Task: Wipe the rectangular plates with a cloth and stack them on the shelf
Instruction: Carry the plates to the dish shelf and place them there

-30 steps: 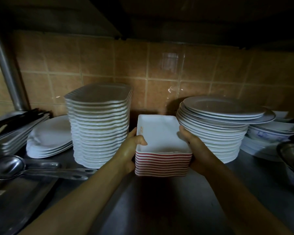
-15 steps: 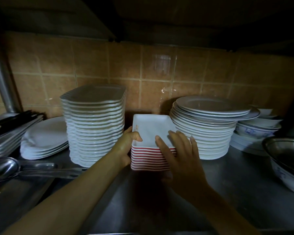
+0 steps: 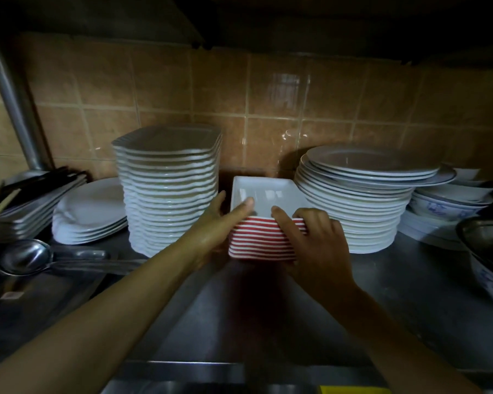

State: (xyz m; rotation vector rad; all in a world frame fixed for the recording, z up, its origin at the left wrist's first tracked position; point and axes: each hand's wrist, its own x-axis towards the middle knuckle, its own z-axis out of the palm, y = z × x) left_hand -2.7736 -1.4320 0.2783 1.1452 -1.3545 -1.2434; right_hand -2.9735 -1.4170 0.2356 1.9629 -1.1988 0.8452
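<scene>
A stack of rectangular plates (image 3: 263,196), white inside with red edges, stands on the steel shelf (image 3: 410,294) between two taller piles. My left hand (image 3: 215,223) grips the stack's left side, thumb hooked over the top plate's rim. My right hand (image 3: 313,240) lies against the stack's front right, fingers spread over the red edges and fingertips reaching the top rim. No cloth is in view.
A tall pile of white wavy-edged plates (image 3: 168,189) is left of the stack, round plates (image 3: 362,200) right. Oval plates (image 3: 89,211), trays and a ladle (image 3: 26,257) lie far left; bowls (image 3: 450,203) and a metal basin (image 3: 484,251) far right. Tiled wall behind.
My right hand left the stack's right side and came round to its front, then pressed closer onto the red edges. The stack sits a little farther back between the piles.
</scene>
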